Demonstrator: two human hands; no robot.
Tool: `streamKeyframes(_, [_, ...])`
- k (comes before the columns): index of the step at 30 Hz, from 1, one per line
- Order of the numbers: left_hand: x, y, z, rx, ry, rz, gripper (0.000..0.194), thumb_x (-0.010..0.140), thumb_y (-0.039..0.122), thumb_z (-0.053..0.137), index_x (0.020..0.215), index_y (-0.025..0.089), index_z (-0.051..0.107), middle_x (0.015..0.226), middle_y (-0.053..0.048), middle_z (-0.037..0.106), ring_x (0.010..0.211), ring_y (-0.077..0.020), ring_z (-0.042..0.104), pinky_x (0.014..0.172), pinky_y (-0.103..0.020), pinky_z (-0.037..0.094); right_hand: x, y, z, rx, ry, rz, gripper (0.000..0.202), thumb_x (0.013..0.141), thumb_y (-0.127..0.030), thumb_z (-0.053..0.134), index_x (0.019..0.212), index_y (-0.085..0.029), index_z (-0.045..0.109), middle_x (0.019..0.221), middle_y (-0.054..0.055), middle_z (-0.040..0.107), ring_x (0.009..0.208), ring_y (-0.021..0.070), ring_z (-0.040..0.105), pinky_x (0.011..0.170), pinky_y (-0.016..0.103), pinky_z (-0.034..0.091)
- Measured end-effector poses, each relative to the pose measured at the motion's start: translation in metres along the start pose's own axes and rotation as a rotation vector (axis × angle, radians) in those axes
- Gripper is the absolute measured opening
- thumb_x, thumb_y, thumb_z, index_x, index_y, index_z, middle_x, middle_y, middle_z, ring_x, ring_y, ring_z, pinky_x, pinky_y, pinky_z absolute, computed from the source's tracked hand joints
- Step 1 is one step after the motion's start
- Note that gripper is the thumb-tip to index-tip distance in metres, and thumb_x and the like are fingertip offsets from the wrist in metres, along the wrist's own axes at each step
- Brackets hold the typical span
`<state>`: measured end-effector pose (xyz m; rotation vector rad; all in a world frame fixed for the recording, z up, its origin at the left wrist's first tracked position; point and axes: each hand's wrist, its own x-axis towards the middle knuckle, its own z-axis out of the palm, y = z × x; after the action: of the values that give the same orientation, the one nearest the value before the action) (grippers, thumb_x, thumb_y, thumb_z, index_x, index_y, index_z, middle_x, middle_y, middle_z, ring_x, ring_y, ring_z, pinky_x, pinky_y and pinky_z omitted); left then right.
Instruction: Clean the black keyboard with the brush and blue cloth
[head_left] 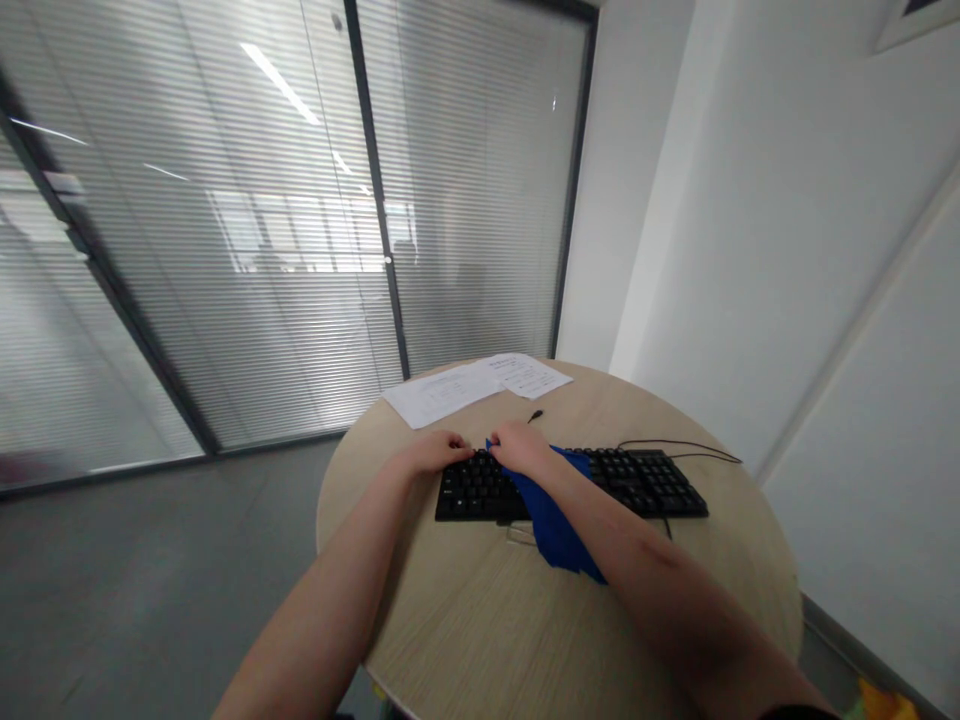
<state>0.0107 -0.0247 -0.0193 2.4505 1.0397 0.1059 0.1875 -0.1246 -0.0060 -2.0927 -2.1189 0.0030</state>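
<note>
A black computer keyboard lies across the table, its keys facing up. At its far left corner, my left hand has its fingers curled and closed on the edge. My right hand is closed on a blue cloth over the left part of the keyboard's far rows. From there the cloth drapes across the keys and hangs past the near edge onto the table; my right forearm covers part of it and of the keys.
The round wooden table carries printed paper sheets at the back. A black cable loops at the right, and a small dark plug lies behind the keyboard. Near the front edge sits a clear, thin-outlined object. Blinds-covered glass and a white wall stand behind.
</note>
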Motion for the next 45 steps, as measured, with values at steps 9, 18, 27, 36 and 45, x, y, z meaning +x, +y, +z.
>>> streamKeyframes(9, [-0.002, -0.002, -0.001, -0.016, -0.009, 0.003, 0.051, 0.078, 0.063, 0.055, 0.094, 0.018, 0.073, 0.077, -0.002, 0.069, 0.072, -0.0183, 0.059, 0.063, -0.026, 0.043, 0.002, 0.002, 0.000, 0.002, 0.008, -0.019, 0.028, 0.090, -0.032, 0.052, 0.093, -0.019, 0.077, 0.098, 0.013, 0.075, 0.092, 0.0227, 0.067, 0.075, 0.028, 0.045])
streamKeyframes(18, [-0.001, 0.003, -0.002, -0.042, -0.016, -0.005, 0.048, 0.074, 0.063, 0.058, 0.087, 0.020, 0.074, 0.078, -0.002, 0.070, 0.078, -0.0196, 0.060, 0.064, -0.025, 0.042, 0.002, 0.052, -0.033, 0.192, -0.087, -0.091, 0.019, 0.080, -0.029, 0.061, 0.073, -0.017, 0.074, 0.066, 0.000, 0.068, 0.064, 0.0126, 0.057, 0.055, 0.022, 0.034])
streamKeyframes(27, [-0.002, 0.004, 0.000, -0.025, -0.001, 0.009, 0.046, 0.078, 0.060, 0.054, 0.088, 0.019, 0.072, 0.079, -0.003, 0.069, 0.073, -0.0186, 0.060, 0.062, -0.025, 0.041, 0.008, 0.052, -0.013, 0.275, -0.105, -0.159, 0.019, 0.083, -0.029, 0.061, 0.087, -0.019, 0.077, 0.083, 0.002, 0.075, 0.073, 0.0145, 0.061, 0.062, 0.021, 0.039])
streamKeyframes(36, [-0.003, 0.008, -0.001, -0.047, 0.006, -0.028, 0.043, 0.077, 0.059, 0.057, 0.085, 0.019, 0.071, 0.072, -0.001, 0.066, 0.070, -0.0173, 0.058, 0.059, -0.024, 0.041, 0.017, 0.060, 0.007, 0.317, -0.087, -0.068, 0.036, 0.090, -0.036, 0.050, 0.078, -0.015, 0.076, 0.073, 0.002, 0.072, 0.069, 0.0156, 0.061, 0.062, 0.022, 0.040])
streamKeyframes(45, [-0.004, 0.008, -0.001, -0.062, 0.001, -0.027, 0.046, 0.075, 0.062, 0.057, 0.087, 0.019, 0.072, 0.069, -0.001, 0.065, 0.067, -0.0171, 0.057, 0.057, -0.024, 0.040, 0.021, 0.068, 0.014, 0.457, -0.175, -0.111, 0.026, 0.081, -0.024, 0.059, 0.096, -0.017, 0.079, 0.088, 0.003, 0.077, 0.079, 0.0161, 0.067, 0.070, 0.022, 0.047])
